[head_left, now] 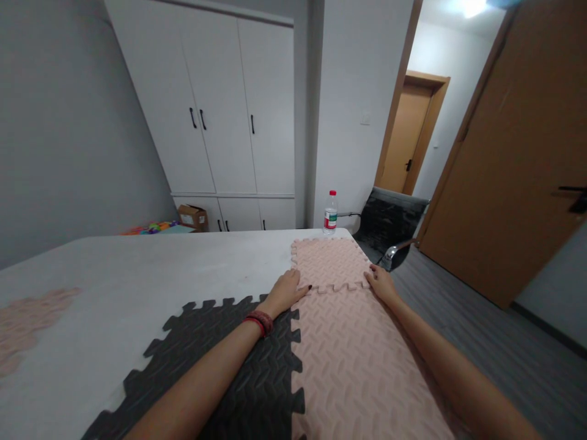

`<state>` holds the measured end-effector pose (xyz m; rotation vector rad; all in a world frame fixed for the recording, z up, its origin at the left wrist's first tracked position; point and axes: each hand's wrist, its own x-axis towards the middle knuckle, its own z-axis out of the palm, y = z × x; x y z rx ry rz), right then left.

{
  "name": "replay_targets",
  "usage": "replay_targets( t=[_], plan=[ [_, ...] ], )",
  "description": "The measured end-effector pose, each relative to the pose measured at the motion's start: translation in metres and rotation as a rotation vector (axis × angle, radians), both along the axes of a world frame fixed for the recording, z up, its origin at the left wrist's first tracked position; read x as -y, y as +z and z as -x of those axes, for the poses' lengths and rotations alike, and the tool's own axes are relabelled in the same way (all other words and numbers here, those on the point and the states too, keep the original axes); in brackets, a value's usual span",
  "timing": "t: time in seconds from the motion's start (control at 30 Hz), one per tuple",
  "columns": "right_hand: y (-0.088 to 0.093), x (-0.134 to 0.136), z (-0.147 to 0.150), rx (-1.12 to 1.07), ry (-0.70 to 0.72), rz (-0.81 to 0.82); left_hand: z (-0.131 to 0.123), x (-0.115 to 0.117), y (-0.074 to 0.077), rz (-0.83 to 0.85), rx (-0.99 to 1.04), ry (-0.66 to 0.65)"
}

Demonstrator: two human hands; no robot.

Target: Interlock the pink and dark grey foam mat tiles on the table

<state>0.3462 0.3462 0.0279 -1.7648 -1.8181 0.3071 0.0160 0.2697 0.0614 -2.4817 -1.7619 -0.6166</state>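
Observation:
Two pink foam mats lie on the white table, the far one (328, 260) and the near one (358, 360), meeting along a jagged interlocking seam. A black foam mat (247, 373) lies left of the near pink mat, edge against edge. My left hand (288, 290) rests with spread fingers at the left end of the seam, touching the pink mats' corners. At the right end of the seam, my right hand (380, 284) touches the mat edge with its fingers apart. Neither hand is wrapped round anything.
Another pink mat (32, 324) lies at the far left of the table (137, 269). A bottle with a red cap (330, 214) stands at the back edge. Beyond the table are a black chair (389, 223), a cardboard box (192, 217) and colourful items (153, 228).

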Motion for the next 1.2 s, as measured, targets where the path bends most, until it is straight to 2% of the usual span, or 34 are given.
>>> replay_targets(
  t=[0.37, 0.43, 0.57, 0.67, 0.87, 1.2],
  plan=[
    [0.004, 0.010, 0.011, 0.263, -0.095, 0.025, -0.009, 0.008, -0.001, -0.082, -0.145, 0.049],
    [0.007, 0.011, 0.015, 0.299, -0.101, 0.029, -0.012, 0.009, 0.000, -0.085, -0.168, -0.025],
    [0.016, 0.007, 0.030, 0.369, -0.034, 0.029, -0.019, 0.005, 0.001, -0.020, -0.242, -0.310],
    [0.016, 0.002, 0.046, 0.399, 0.029, 0.067, -0.023, 0.002, 0.002, 0.036, -0.260, -0.403],
    [0.004, -0.002, 0.061, 0.420, 0.075, 0.190, -0.037, 0.014, 0.008, 0.077, -0.217, -0.347],
    [0.007, 0.008, 0.055, 0.462, 0.178, 0.287, -0.076, 0.041, 0.015, 0.185, -0.176, -0.108]
  ],
)
